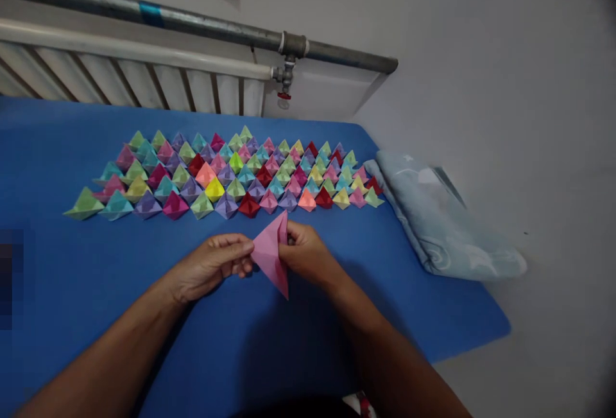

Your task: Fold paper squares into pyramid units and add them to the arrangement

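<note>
- Here, at the far left of the frame, we see a blue mat [72, 148] covering the work surface, with a white radiator [120, 78] and a grey pipe [192, 20] along the wall behind it.
- Across the upper middle, finished paper boats [231, 174] in many colours sit in tidy rows, touching one another.
- Just left of centre, our left hand [212, 264] pinches the left edge of a pink paper [272, 254] between thumb and fingertips.
- At centre, that pink paper is a folded kite-like shape, held just above the mat, below the rows.
- Just right of centre, our right hand [305, 254] pinches its right edge, fingers pressed together.
- We judge this a mid-fold step; the next move likely calls for a steady pull or crease with both hands.
- At the right, a folded pale blue cloth [433, 219] lies at the mat's edge.
</note>
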`<state>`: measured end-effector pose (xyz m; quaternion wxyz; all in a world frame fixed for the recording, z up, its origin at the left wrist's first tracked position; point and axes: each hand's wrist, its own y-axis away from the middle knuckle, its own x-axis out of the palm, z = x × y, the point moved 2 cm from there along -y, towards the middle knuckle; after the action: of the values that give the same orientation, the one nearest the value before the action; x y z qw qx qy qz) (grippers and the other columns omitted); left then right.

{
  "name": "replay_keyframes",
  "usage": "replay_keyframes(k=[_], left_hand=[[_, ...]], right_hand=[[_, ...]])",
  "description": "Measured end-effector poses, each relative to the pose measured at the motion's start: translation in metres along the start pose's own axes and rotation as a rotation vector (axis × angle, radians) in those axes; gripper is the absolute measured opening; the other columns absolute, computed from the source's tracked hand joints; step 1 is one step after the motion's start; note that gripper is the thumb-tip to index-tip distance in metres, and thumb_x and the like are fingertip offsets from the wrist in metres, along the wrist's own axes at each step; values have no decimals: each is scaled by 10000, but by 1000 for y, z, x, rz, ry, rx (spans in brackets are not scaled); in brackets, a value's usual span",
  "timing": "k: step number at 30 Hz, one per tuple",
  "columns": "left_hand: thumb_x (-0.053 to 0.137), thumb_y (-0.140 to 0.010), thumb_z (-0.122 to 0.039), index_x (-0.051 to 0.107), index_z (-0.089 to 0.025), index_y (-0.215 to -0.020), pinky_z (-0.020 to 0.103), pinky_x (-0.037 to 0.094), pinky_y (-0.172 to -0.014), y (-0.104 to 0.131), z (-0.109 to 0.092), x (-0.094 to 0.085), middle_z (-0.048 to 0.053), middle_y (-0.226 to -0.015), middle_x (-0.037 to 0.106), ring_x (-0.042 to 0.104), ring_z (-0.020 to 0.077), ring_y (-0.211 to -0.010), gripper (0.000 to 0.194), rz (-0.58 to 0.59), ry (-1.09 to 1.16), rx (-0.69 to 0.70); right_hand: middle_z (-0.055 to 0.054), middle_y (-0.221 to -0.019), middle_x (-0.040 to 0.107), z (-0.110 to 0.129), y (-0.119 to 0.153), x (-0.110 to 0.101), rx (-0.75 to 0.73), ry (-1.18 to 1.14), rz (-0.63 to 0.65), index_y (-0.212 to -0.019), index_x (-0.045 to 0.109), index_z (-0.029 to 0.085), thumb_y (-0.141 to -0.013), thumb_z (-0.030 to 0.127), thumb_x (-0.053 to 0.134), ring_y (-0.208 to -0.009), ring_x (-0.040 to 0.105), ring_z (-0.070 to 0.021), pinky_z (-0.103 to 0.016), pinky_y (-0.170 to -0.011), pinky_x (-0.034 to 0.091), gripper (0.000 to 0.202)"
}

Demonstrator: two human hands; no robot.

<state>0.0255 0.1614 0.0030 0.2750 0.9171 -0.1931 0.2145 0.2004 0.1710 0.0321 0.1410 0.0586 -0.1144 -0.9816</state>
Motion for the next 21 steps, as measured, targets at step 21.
replay_keyframes(k=[21], left_hand=[[899, -618, -420, 722, -117, -766, 261, 554, -575, 8, -6, -3, 78, -688, 751, 684, 162, -572, 381, -125, 51, -102]], right_hand=[[-46, -987, 695, 1, 8, 9, -577, 557, 65, -1036, 714, 268, -813, 115, 553, -947, 627, -197, -337, -862, 494, 315]])
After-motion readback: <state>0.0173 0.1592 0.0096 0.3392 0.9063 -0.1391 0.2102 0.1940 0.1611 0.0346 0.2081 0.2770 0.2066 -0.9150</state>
